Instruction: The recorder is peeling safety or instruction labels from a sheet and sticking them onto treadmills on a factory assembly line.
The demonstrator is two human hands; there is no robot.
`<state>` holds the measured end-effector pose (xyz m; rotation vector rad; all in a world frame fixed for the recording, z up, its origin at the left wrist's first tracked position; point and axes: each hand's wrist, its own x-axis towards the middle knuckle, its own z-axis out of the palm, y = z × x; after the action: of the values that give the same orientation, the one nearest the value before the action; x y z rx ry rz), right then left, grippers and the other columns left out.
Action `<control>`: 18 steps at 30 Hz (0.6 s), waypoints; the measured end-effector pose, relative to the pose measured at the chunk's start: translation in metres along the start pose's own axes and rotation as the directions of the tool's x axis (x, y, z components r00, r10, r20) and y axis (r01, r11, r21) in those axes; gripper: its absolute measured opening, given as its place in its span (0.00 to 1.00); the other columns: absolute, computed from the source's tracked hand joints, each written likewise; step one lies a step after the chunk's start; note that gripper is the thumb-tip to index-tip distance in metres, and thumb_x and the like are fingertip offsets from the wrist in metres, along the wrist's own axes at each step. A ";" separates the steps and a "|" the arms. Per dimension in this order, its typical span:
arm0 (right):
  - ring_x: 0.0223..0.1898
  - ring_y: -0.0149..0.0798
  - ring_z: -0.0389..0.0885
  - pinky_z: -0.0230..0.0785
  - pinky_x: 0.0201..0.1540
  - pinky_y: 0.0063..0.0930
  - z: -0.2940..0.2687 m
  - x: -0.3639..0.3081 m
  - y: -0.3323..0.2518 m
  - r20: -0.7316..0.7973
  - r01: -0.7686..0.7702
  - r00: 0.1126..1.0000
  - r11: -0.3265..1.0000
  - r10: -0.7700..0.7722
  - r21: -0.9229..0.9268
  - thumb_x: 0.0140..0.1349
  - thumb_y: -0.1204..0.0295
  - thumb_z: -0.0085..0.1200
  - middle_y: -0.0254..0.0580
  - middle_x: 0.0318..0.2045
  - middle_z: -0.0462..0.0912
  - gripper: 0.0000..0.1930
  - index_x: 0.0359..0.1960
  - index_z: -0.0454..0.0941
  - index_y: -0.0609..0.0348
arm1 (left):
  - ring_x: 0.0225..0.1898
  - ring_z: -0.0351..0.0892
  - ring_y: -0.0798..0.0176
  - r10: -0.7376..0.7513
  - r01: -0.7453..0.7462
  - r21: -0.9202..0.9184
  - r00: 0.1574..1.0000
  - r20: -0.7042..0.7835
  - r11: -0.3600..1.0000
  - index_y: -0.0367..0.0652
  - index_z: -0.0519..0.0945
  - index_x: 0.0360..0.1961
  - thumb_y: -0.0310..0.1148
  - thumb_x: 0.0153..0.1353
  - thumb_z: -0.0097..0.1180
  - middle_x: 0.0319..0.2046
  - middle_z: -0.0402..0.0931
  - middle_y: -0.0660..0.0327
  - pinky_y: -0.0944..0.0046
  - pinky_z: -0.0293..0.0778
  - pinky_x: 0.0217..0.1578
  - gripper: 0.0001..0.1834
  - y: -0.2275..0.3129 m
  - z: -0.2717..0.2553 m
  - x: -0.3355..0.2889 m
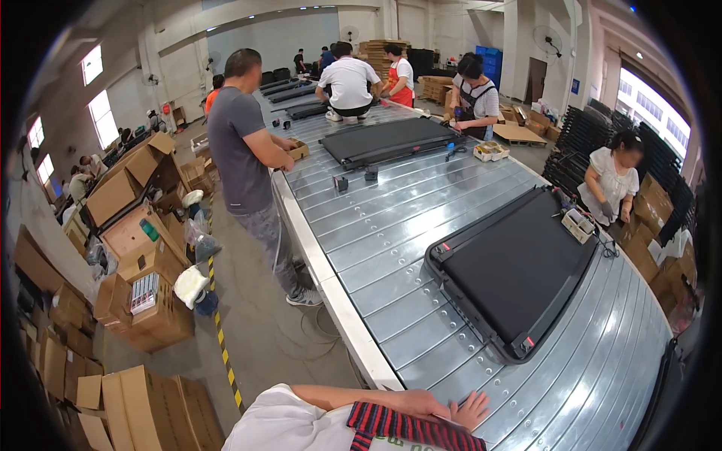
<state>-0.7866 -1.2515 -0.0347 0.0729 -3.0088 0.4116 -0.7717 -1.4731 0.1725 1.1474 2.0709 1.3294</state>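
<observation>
My left forearm comes in from the lower edge and crosses toward the right. My left hand point(426, 404) is at the table's near edge, by my right hand; its fingers are largely hidden behind the striped cloth, and what they do cannot be seen. A red and black striped cloth band point(410, 428) lies across the front of my white clothing. My right hand point(471, 410) shows its fingers spread over the metal table surface point(421, 353), holding nothing. Beyond my hands lies a black framed panel point(519, 263) with dark fabric and small red tags at its corners.
The long slatted table carries another black panel point(391, 141) and a parts box point(490, 151). A worker in grey point(242, 135) stands at its left; a worker in white point(613, 180) is at its right, near another parts box point(577, 225). Cardboard boxes point(150, 402) stack on the left floor.
</observation>
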 end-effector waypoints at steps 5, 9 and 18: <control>0.63 0.55 0.40 0.29 0.61 0.53 -0.005 -0.006 -0.003 0.021 -0.026 0.999 1.000 0.026 0.004 0.46 0.55 0.53 0.59 0.60 0.49 0.38 0.56 0.55 0.65 | 0.32 0.72 0.50 -0.083 0.082 0.037 0.996 0.035 0.996 0.45 0.72 0.37 0.39 0.58 0.43 0.29 0.73 0.53 0.61 0.67 0.30 0.12 -0.005 0.000 0.001; 0.63 0.56 0.40 0.29 0.61 0.53 -0.012 -0.003 -0.002 0.031 -0.030 0.999 0.999 0.030 0.009 0.46 0.55 0.52 0.59 0.60 0.50 0.38 0.56 0.56 0.65 | 0.32 0.72 0.50 -0.179 0.180 -0.001 0.981 0.069 0.984 0.45 0.71 0.38 0.38 0.57 0.45 0.28 0.73 0.53 0.62 0.67 0.30 0.11 0.003 -0.004 0.004; 0.63 0.55 0.41 0.30 0.61 0.53 -0.015 -0.002 0.000 0.101 -0.061 0.993 0.998 0.062 -0.009 0.48 0.53 0.50 0.58 0.60 0.49 0.39 0.57 0.54 0.64 | 0.31 0.73 0.51 -0.141 0.138 0.039 0.987 0.071 0.990 0.45 0.71 0.37 0.39 0.57 0.46 0.28 0.73 0.54 0.62 0.66 0.30 0.11 -0.012 -0.008 -0.002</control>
<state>-0.7827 -1.2475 -0.0204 0.0008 -3.1184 0.4176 -0.7808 -1.4813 0.1651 1.0288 2.0860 1.1736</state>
